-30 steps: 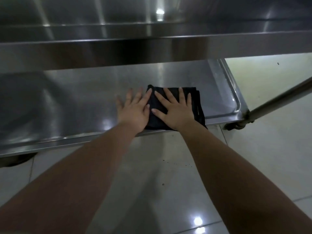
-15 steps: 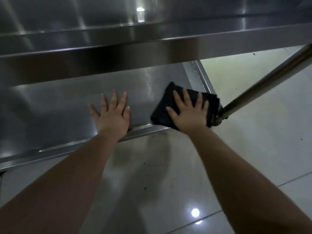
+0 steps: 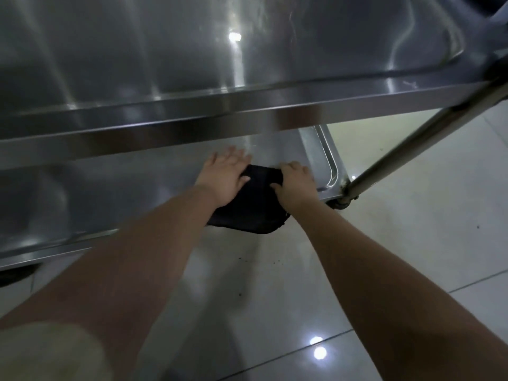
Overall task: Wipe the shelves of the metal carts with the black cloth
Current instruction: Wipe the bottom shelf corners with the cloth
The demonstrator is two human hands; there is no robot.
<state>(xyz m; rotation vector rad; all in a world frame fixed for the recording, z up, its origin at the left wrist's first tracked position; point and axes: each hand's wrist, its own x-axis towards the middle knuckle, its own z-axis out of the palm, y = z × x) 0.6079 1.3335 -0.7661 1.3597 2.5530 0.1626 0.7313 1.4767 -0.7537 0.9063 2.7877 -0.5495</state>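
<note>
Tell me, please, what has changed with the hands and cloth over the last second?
The right hand slid the cloth right to the shelf corner, then drew it back left; its fingers now curl round it, and it hangs over the front edge. The left hand, briefly off it, touches it again. The cloth stays on the shelf.

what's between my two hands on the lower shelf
The black cloth, bunched up and drooping over the front edge of the lower shelf. The left hand rests on one side, the right hand grips the other. Seen in the head view.
</note>
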